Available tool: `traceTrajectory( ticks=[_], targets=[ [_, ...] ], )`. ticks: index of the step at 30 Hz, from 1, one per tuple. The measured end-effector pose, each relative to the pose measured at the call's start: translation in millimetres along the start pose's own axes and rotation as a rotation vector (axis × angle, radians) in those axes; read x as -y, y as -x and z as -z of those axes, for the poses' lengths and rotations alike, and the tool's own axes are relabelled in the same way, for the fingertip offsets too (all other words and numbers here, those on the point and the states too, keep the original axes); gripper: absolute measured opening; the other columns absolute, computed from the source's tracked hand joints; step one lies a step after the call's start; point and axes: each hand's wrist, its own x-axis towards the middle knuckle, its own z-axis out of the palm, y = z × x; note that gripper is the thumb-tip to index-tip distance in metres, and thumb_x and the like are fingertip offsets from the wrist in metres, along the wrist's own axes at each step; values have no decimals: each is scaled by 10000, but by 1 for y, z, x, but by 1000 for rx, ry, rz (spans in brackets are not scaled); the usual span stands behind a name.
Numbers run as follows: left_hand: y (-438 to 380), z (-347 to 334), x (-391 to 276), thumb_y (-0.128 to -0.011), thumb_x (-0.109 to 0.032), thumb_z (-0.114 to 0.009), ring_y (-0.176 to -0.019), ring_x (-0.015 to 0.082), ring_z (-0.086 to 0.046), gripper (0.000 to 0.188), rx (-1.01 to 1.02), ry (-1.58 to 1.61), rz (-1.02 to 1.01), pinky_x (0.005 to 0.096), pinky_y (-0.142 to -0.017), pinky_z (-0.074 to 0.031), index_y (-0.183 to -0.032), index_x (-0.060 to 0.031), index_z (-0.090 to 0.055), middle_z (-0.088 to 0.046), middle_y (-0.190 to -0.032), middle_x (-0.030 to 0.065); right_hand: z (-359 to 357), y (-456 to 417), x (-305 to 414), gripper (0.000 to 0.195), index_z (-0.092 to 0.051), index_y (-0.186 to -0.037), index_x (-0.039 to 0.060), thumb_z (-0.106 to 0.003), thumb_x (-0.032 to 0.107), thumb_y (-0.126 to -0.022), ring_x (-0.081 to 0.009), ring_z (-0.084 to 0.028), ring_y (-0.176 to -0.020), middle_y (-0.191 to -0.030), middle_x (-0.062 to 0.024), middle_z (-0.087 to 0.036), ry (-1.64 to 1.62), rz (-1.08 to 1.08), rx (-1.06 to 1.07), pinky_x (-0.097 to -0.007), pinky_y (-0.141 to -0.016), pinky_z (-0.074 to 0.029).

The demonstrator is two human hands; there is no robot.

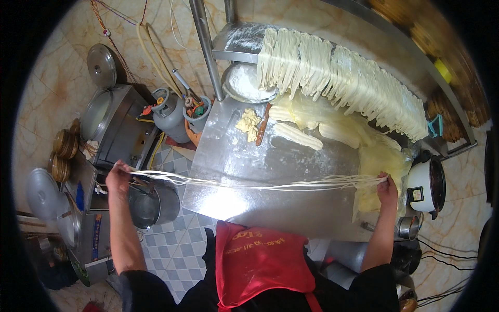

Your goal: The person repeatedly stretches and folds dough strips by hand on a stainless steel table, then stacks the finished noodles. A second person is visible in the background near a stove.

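Note:
A long bundle of pulled noodle strands [241, 185] hangs stretched between my two hands, sagging a little in the middle. At its left end, my left hand [118, 180] grips the dough, out past the left edge of the steel table [304, 214]. The other end is pinched in my right hand [386, 189], above the yellowish plastic sheet [372, 163] at the table's right. Beyond the strands a floured dough log [298, 135] lies on the table. More dough logs [339, 134] rest partly under the sheet.
Many noodle strands [312, 62] drape over a steel shelf at the back. A flour bowl [247, 84], dough scraps [248, 123] and a brown stick [263, 126] sit at the table's far left. Gas cylinders [171, 121], a metal pot [154, 204] and a rice cooker [423, 185] stand around it.

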Motion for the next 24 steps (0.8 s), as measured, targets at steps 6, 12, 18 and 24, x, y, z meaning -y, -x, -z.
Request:
traceTrajectory(
  ticks=[6, 12, 18, 24],
  targets=[
    [194, -236, 98, -997, -261, -588, -992, 246, -676, 389, 254, -216, 192, 425, -791, -602, -1276, 10, -595, -597, -1275, 127, -158, 102, -142, 280, -652, -1035, 18, -530, 270, -1040, -293, -674, -894, -966, -163, -701, 180, -137, 566, -439, -840, -540],
    [270, -300, 193, -1069, -381, -527, -1293, 210, -522, 588, 636, -452, 278, 382, -1004, -508, -1542, -55, -401, -500, -1463, 111, -304, 217, -276, 274, -579, -1185, -6, -648, 134, -960, -242, -689, -885, -1071, -128, -700, 761, -73, 874, -371, -788, -558],
    [223, -270, 162, -955, -176, -703, -1134, 239, -653, 511, 526, -779, 229, 358, -1006, -506, -1383, 39, -526, -660, -1251, 163, -362, 225, -235, 195, -595, -1058, 36, -662, 114, -892, -403, -672, -865, -917, -193, -680, 1290, 574, 1073, -475, -760, -531],
    [196, -330, 211, -827, -150, -799, -1269, 282, -560, 564, 939, -720, -228, 416, -1061, -451, -1335, -36, -582, -586, -1356, 168, -436, 214, -157, 256, -632, -1173, 75, -620, 123, -922, -358, -681, -1007, -1107, -156, -700, 1556, 680, 1465, -450, -870, -543]
  ],
)
